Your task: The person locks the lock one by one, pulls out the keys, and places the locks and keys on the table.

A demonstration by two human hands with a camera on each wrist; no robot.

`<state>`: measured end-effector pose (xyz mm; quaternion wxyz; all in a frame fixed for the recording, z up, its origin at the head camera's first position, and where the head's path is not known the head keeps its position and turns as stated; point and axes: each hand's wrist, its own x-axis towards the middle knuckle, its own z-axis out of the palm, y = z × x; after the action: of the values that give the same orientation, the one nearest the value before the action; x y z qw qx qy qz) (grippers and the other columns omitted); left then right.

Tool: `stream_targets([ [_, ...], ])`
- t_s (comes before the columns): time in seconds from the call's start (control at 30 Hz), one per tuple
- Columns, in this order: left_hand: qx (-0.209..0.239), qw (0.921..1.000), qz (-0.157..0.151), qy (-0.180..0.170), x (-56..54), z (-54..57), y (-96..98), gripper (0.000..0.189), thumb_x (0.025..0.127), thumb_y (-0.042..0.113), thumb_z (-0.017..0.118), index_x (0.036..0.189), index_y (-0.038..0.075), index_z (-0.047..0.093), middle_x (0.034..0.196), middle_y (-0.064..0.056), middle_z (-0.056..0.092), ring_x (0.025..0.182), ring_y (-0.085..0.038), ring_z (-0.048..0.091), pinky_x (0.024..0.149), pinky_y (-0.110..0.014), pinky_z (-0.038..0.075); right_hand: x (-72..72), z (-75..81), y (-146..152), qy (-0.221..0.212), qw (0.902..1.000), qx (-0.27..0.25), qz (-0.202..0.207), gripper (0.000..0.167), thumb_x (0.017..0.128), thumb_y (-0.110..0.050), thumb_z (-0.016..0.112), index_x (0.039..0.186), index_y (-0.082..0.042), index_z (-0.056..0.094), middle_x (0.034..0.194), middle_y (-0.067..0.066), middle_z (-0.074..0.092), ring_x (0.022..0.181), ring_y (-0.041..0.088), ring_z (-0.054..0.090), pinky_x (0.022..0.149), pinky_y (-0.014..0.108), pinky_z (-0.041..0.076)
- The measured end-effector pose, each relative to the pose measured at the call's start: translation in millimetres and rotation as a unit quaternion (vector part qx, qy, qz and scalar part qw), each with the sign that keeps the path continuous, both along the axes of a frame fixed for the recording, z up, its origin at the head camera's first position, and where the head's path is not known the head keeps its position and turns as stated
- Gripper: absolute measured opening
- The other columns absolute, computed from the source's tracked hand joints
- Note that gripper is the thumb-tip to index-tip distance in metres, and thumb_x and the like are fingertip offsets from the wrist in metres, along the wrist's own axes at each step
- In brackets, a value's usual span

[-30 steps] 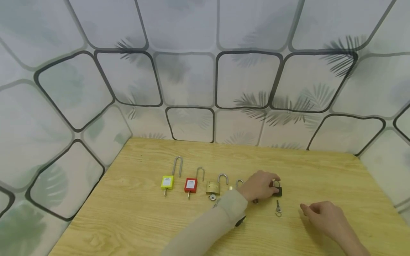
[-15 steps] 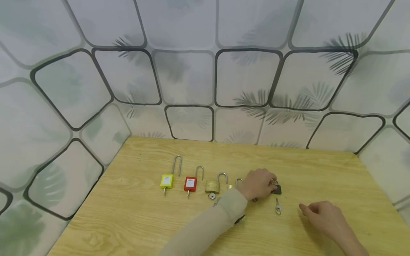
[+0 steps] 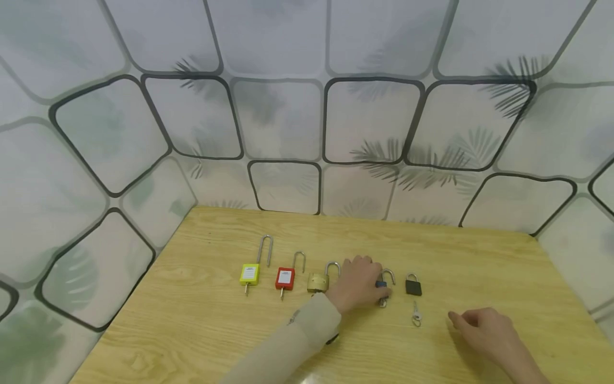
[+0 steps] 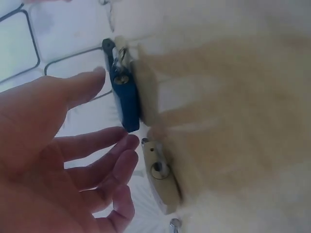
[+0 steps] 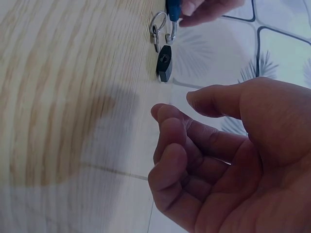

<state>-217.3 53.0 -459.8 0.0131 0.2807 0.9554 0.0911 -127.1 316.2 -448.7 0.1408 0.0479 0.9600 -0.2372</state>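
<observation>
My left hand [image 3: 357,285] reaches over the row of padlocks, its thumb overlapping the blue padlock [image 3: 381,285], whose shackle stands unlocked. In the left wrist view the thumb and index fingertip are right at the blue padlock [image 4: 125,97], fingers loosely bent. A brass padlock [image 4: 163,184] with a key in it lies under the other fingers, hidden by the hand in the head view. To the right sits a black padlock [image 3: 413,288], shackle down, with a key on a ring [image 3: 416,316] in front. My right hand [image 3: 486,330] hangs loosely curled, holding nothing.
Left of the hand, a larger brass padlock [image 3: 318,282], a red padlock [image 3: 285,278] and a yellow padlock [image 3: 249,274] lie in line with raised shackles. The wooden table [image 3: 192,330] meets a patterned wall covering [image 3: 283,117] at its back and left.
My left hand has left the black padlock and moved left to the blue one, uncovering the blue padlock's shackle. My right hand has barely moved.
</observation>
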Motion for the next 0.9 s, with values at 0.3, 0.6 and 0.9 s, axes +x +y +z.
stream_targets([
  [0.3,0.02,0.9995,-0.003,-0.026,14.3,1.3,-8.9,0.036,0.089,0.052,0.076,0.087,0.018,0.066,0.08,0.005,0.056,0.071,-0.009,0.044,0.06,-0.024,0.034,1.6,0.0,-2.9,-0.002,1.0,-0.003,-0.004,0.041,0.104,-0.039,0.057,0.097,-0.005,0.079,0.09,0.005,0.076,0.076,0.015,0.054,0.065,0.03,0.044],
  [0.6,0.08,0.9903,0.032,-0.109,12.3,2.0,-5.5,0.033,0.086,0.04,0.083,0.082,0.012,0.066,0.08,0.004,0.053,0.066,-0.008,0.046,0.053,-0.019,0.039,1.1,0.3,-3.2,0.001,1.0,-0.004,-0.004,0.039,0.103,-0.038,0.058,0.096,-0.006,0.079,0.088,0.002,0.076,0.076,0.015,0.055,0.065,0.03,0.044],
  [0.9,0.199,0.958,0.058,-0.198,14.0,-0.2,-10.9,0.032,0.082,0.024,0.088,0.102,0.007,0.07,0.092,0.001,0.066,0.074,-0.005,0.056,0.06,-0.016,0.048,2.0,-0.6,-1.6,-0.006,1.0,0.003,0.003,0.04,0.103,-0.039,0.058,0.098,-0.006,0.079,0.094,0.007,0.078,0.081,0.015,0.061,0.069,0.035,0.051],
])
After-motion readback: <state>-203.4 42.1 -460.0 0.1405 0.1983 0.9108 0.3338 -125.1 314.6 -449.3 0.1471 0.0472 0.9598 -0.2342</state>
